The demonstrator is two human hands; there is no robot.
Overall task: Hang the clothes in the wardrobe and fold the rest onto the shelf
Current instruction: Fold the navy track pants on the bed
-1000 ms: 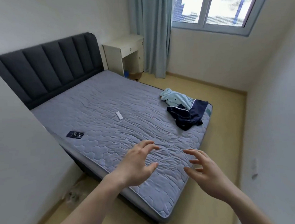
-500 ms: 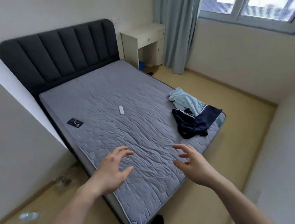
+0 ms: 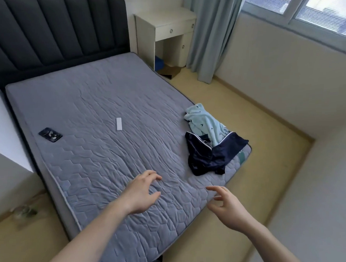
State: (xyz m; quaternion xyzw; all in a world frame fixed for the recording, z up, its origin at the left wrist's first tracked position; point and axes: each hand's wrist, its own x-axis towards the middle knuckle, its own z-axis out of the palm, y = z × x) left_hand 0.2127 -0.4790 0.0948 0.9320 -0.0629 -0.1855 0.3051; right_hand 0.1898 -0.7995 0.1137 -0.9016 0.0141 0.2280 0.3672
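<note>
We see a bed with a grey quilted mattress [image 3: 99, 106] and a dark padded headboard [image 3: 54, 31] at its far end. Both of our hands are held out above the near part of the mattress and they hold nothing. The left hand [image 3: 140, 193] hovers over the mattress with its fingers [image 3: 153, 174] spread and lightly bent, the palm facing down. The right hand [image 3: 228, 206] is over the near right edge of the bed, also with the fingers apart and a little curved, the thumb pointing to the left. The two hands are near each other but do not touch.

The clothes lie in a small heap on the right corner of the mattress, well apart from both hands. A light blue garment [image 3: 204, 123] with small dark marks is on the far side, and a navy garment [image 3: 209, 157] with white trim lies crumpled just in front of it, partly overlapping it.

Farther to the left, a white remote control [image 3: 118, 124] lies near the middle of the mattress, and a dark phone [image 3: 50, 134] lies close to the left edge. Beyond the bed stands a white bedside table [image 3: 167, 30], next to a pale blue curtain [image 3: 211, 34] under the window [image 3: 309, 6]. The floor [image 3: 254, 147] is yellowish.
</note>
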